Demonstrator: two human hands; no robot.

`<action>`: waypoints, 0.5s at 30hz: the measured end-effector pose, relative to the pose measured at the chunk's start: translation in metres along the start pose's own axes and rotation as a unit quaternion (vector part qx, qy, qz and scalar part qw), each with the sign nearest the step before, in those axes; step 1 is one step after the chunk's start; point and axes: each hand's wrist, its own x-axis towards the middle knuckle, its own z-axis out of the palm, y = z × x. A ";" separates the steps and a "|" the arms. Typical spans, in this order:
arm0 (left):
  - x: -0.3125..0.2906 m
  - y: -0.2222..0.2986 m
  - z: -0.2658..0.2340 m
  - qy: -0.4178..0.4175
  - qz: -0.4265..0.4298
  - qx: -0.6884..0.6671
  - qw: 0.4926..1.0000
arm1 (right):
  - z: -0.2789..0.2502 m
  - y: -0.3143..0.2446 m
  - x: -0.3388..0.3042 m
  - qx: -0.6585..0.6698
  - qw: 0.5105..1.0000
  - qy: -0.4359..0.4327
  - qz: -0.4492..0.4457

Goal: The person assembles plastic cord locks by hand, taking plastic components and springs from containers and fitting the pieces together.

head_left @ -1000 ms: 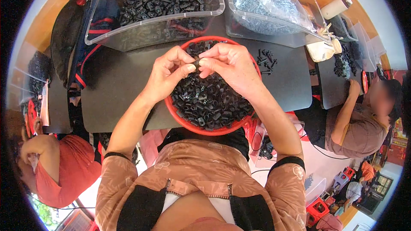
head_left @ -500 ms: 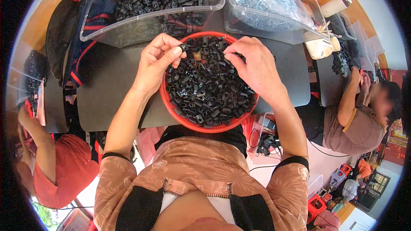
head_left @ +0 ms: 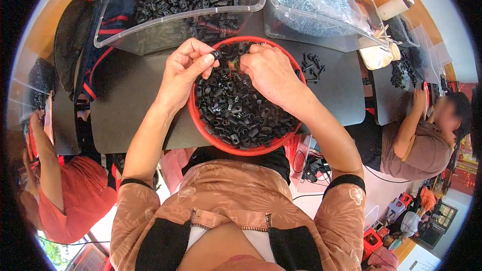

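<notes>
A round red basin [head_left: 207,136] full of small black plastic parts [head_left: 241,113] stands before me, at the near edge of the dark table. Small coiled springs lie scattered among the parts. Above the basin's far left rim, my left hand [head_left: 188,68] pinches one black plastic part [head_left: 216,55] between thumb and forefinger, its round opening showing. My right hand [head_left: 268,70] is over the upper middle of the basin, fingers pressed together near the left fingertips. Whatever the right fingers hold is hidden behind the hand.
Beyond the basin stand a clear bin [head_left: 175,15] of black parts and another [head_left: 331,40] holding a bag of tiny silvery pieces. Several loose black pieces [head_left: 314,68] lie right of the basin. A dark bag [head_left: 75,35] sits at left. Co-workers [head_left: 422,145] [head_left: 75,195] flank me.
My right hand has moved left across the basin toward my left hand, uncovering the loose black pieces on the table. The left hand stays put with its black part.
</notes>
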 end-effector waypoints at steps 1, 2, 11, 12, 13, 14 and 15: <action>0.000 0.000 -0.001 0.000 -0.001 -0.003 1.000 | -0.004 -0.002 0.001 -0.051 0.999 -0.017 -0.007; 0.000 -0.001 0.000 -0.001 -0.002 -0.006 1.000 | -0.007 -0.003 0.001 -0.103 0.994 -0.034 -0.012; -0.001 -0.002 0.002 -0.006 -0.013 0.003 1.000 | 0.008 -0.007 0.015 -0.031 0.998 -0.050 -0.032; 0.000 -0.003 0.001 -0.006 -0.012 0.003 1.000 | 0.008 -0.008 0.016 -0.032 0.998 -0.049 -0.032; 0.000 -0.003 0.001 -0.010 -0.010 0.002 1.000 | 0.008 -0.008 0.017 -0.038 0.997 -0.055 -0.034; 0.000 -0.003 0.000 -0.014 -0.008 0.000 1.000 | 0.008 -0.008 0.018 -0.045 0.996 -0.061 -0.035; 0.000 -0.003 0.001 -0.014 -0.008 0.000 1.000 | 0.008 -0.009 0.019 -0.045 0.996 -0.061 -0.036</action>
